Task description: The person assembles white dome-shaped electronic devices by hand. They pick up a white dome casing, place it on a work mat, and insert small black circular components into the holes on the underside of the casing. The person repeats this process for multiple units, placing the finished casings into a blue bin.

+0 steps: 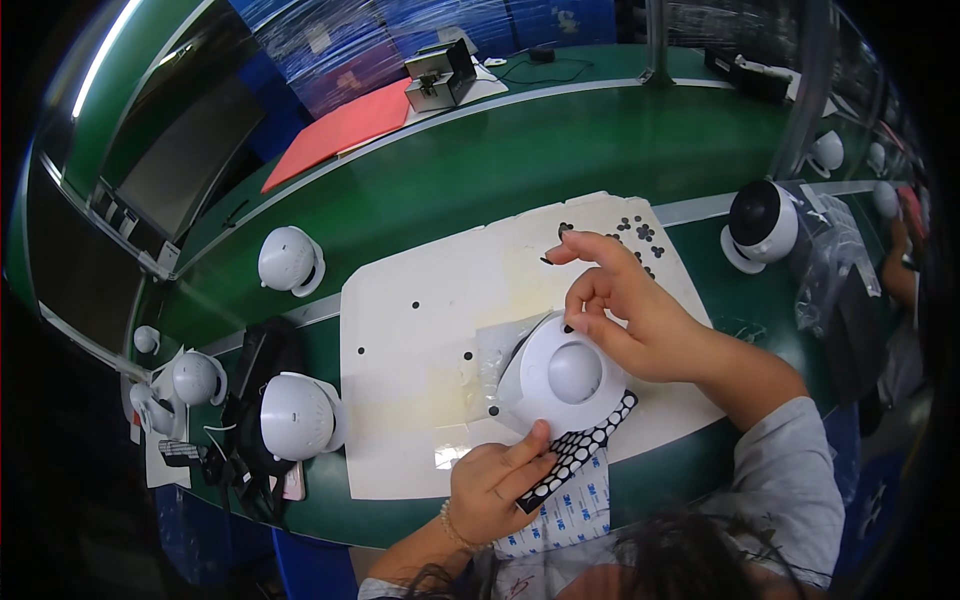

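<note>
A white round camera housing (530, 385) lies tilted on the pale board (400, 410), its flat base with a raised round centre turned up. My left hand (495, 485) is closed on a black strip with rows of white circles (575, 455), its index fingertip against the housing's lower rim. Above the housing is my right hand (630, 320), its index finger stretched out and the others curled. My right thumb tip touches the rim, with a small black dot at it; another dark spot shows at the index fingertip. A clear plastic bag (488, 370) lies partly under the housing.
Black round dots (645, 232) cluster at the board's far right; several sit singly elsewhere. White housings (300, 415) stand left, and a black-fronted camera (765, 220) stands right beside clear bags (832, 250). A metal fixture (438, 80) stands on the rear shelf. A printed backing sheet (570, 515) lies near me.
</note>
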### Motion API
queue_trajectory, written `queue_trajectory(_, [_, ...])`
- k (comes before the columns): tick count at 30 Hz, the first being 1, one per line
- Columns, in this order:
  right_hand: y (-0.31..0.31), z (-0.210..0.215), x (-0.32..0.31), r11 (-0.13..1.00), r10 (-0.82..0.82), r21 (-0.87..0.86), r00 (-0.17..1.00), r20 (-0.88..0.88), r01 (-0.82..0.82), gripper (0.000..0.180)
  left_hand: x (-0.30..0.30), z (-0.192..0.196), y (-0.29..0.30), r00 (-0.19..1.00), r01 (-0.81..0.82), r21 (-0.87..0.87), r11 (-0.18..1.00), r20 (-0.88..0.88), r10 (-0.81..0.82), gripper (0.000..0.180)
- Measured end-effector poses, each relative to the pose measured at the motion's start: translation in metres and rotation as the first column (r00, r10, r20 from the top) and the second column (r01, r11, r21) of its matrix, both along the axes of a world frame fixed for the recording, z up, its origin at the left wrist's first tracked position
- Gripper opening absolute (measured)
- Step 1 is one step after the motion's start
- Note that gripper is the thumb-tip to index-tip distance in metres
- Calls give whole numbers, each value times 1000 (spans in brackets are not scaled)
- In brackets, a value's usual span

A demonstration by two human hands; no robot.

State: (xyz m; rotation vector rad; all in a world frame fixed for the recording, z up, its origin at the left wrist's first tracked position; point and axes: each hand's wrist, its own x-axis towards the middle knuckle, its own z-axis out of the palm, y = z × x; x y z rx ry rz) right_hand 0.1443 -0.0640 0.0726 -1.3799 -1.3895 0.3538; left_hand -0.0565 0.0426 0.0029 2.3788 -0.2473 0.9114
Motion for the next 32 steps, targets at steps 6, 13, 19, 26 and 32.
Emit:
queue_trajectory(6, [-1,-1,1,1000,-10,4,999,33,10,62,1,1,-1,1000,2,3,1000,-18,-2,29])
queue_trajectory(13, [-2,2,2,999,-33,9,989,146,32,58,3,-1,-2,1000,5,-7,1000,-10,-5,28])
queue_trajectory(19, [-4,-4,3,995,-80,94,888,453,42,56,4,-3,-1,1000,8,-7,1000,10,-8,29])
queue_trajectory(26, [-4,-8,0,998,-27,59,996,90,22,58,4,-1,-2,1000,1,-2,1000,8,-1,29])
queue_trajectory(32, [-5,-9,7,997,-47,79,909,414,16,62,3,1,-3,1000,-6,14,1000,-18,6,28])
